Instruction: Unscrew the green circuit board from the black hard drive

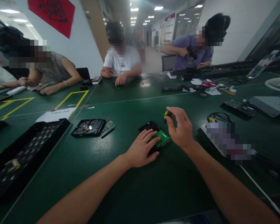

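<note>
Setting: an electronics disassembly workshop. A long green work table (121,193) carries opened hard drives (88,127), loose circuit boards (239,107) and hand tools. Several seated people work along its far edge. Yellow tape (71,98) marks zones; a fluorescent-lit corridor runs behind.

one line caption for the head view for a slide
Left hand steadies a black hard drive with green circuit board on the green table; right hand grips a yellow-tipped screwdriver.

Green circuit board (162,138) on black drive (149,127), yellow-and-black screwdriver (167,114), dark green table (135,90) with yellow tape lines (71,99).
</note>
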The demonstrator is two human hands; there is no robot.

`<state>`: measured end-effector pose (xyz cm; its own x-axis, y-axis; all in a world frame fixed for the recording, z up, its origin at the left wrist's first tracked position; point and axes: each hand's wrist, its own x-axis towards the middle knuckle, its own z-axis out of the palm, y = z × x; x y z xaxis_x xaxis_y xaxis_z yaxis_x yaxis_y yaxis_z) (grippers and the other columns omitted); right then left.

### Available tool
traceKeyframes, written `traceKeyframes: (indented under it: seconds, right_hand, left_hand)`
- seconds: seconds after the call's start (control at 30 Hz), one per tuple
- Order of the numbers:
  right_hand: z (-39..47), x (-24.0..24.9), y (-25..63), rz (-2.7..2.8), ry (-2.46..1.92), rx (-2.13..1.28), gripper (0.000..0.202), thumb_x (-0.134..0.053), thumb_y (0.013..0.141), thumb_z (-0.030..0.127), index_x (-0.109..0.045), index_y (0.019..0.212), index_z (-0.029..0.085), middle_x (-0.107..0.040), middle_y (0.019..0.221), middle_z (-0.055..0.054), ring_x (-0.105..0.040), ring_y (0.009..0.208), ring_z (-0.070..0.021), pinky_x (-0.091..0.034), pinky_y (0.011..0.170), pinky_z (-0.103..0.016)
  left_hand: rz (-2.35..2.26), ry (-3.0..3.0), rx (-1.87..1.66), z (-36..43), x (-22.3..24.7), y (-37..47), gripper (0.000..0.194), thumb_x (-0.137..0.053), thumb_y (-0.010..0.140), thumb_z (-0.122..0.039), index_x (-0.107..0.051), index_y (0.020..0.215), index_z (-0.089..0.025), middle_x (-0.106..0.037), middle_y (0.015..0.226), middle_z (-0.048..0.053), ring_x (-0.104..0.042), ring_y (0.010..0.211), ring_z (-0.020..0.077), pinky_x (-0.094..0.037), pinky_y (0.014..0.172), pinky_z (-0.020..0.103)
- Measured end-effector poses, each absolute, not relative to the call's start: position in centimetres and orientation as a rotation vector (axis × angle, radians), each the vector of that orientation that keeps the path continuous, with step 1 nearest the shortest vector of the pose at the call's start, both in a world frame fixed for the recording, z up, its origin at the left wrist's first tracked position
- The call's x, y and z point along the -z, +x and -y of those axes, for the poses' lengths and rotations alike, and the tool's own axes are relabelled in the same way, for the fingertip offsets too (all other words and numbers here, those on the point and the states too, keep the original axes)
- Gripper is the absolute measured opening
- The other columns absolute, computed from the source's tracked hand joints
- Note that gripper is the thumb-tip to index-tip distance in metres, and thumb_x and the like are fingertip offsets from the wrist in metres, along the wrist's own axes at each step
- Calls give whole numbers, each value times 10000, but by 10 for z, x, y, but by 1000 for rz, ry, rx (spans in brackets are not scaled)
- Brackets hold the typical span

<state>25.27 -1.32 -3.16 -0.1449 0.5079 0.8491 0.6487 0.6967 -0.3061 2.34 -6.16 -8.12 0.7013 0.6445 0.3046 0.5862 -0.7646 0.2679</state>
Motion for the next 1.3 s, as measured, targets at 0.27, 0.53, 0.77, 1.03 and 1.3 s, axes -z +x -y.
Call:
traceKeyframes:
  seconds: [0.27, 0.53, 0.77, 1.03, 1.3]
  right_hand:
    - [15, 28, 251, 1746, -938, 194, 282, -677, 997, 313, -628, 1272, 273, -638, 1143, -108, -669, 1041, -275, -626, 874, -477]
    - [14, 31, 250, 1806, -910, 123, 408, -517, 1055, 229, -535, 1461, 274, -669, 1351, -129, -661, 1220, -294, -590, 1017, -519]
    - [15, 30, 251, 1788, -935, 169, 342, -615, 1027, 283, -615, 1368, 289, -653, 1161, -105, -673, 1058, -274, -614, 921, -487]
    - [17, 29, 249, 1810, -927, 128, 375, -551, 1047, 251, -565, 1421, 282, -667, 1256, -117, -672, 1120, -277, -607, 952, -485]
    - [14, 30, 252, 1814, -931, 130, 316, -600, 1042, 282, -604, 1358, 282, -671, 1186, -98, -683, 1062, -258, -608, 929, -456]
  left_hand:
    - [-1014, 2763, -570, 61, 82, 23, 652, -646, 978, -450, -490, 1563, -209, -439, 1654, 166, -341, 1580, 375, -284, 1298, 622]
    - [-1009, 2752, -591, 61, 85, 23, 655, -658, 967, -443, -491, 1562, -224, -447, 1650, 164, -348, 1577, 379, -295, 1289, 634]
    - [-1010, 2762, -565, 61, 82, 24, 657, -652, 974, -448, -489, 1566, -213, -443, 1651, 161, -349, 1577, 371, -287, 1301, 617]
    - [-1014, 2771, -551, 61, 83, 23, 658, -647, 978, -457, -492, 1566, -205, -436, 1657, 163, -338, 1582, 370, -284, 1301, 613]
    - [-1024, 2765, -546, 62, 81, 24, 650, -648, 978, -446, -498, 1560, -199, -440, 1652, 167, -343, 1577, 376, -290, 1298, 617]
